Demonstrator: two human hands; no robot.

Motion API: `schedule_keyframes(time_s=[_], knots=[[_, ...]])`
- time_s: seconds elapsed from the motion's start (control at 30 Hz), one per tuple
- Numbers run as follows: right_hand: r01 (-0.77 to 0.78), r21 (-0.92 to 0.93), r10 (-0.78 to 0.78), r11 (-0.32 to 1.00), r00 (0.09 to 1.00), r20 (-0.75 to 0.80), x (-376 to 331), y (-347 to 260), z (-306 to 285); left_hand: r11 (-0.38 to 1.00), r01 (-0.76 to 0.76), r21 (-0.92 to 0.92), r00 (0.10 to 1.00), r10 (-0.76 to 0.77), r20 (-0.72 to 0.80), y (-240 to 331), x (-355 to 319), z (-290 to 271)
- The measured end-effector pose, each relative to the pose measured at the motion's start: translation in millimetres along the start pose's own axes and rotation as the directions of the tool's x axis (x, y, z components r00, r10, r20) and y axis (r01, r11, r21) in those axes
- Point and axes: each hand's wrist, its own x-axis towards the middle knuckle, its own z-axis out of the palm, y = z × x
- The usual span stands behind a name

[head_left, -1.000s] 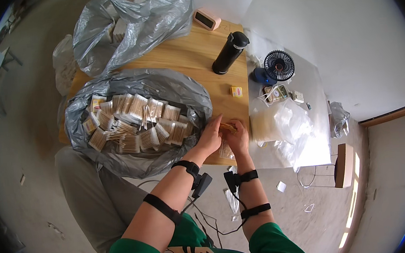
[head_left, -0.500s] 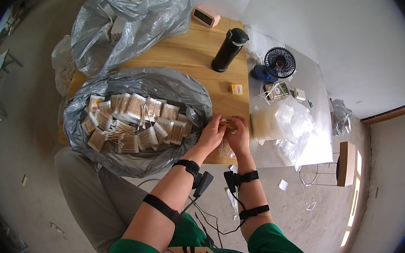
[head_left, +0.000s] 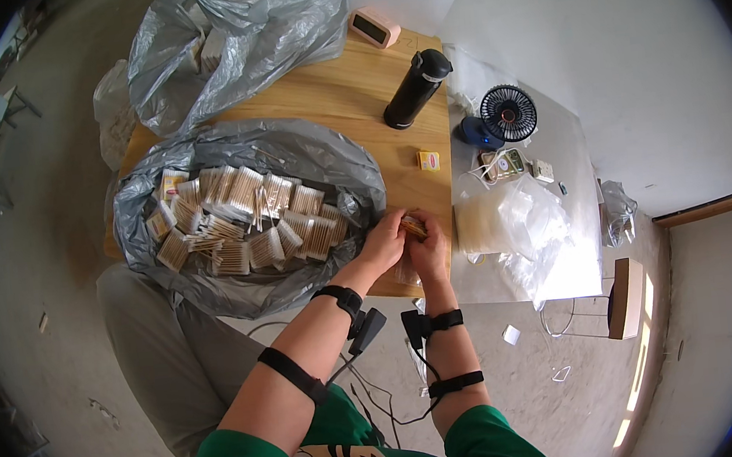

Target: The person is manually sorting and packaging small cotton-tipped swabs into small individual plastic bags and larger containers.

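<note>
My left hand (head_left: pixel 383 244) and my right hand (head_left: pixel 429 251) meet over the table's near right part, both closed on a small bundle of cotton swabs (head_left: pixel 414 226). Fingers cover most of the bundle. Beneath my hands lies a bit of clear plastic wrapping (head_left: pixel 406 272). Left of my hands, a grey plastic bag (head_left: pixel 304 137) lies spread wide, its rim rolled outward like a basin. Inside it are many packs of cotton swabs (head_left: pixel 246 190), with some loose swabs (head_left: pixel 216 230) among them.
On the wooden table (head_left: pixel 344 90) stand a black flask (head_left: pixel 413 92), a pink clock (head_left: pixel 374 28) and a small yellow box (head_left: pixel 428 161). Another grey bag (head_left: pixel 233 39) sits at the back. A side table to the right bears a fan (head_left: pixel 507 113) and clear plastic bags (head_left: pixel 524 222).
My right hand has drawn slightly left, closer to my left hand, and its fingers have closed further round the swab bundle. The bag and its packs look the same.
</note>
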Motion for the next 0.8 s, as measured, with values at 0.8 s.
schedule_keyframes(time_s=[0.8], knots=[[0.036,0.036,-0.029,0.999,0.985,-0.172,-9.7,-5.7,7.3,1.000,0.019,0.000,0.996,-0.019,-0.083,13.3,6.9,0.6]])
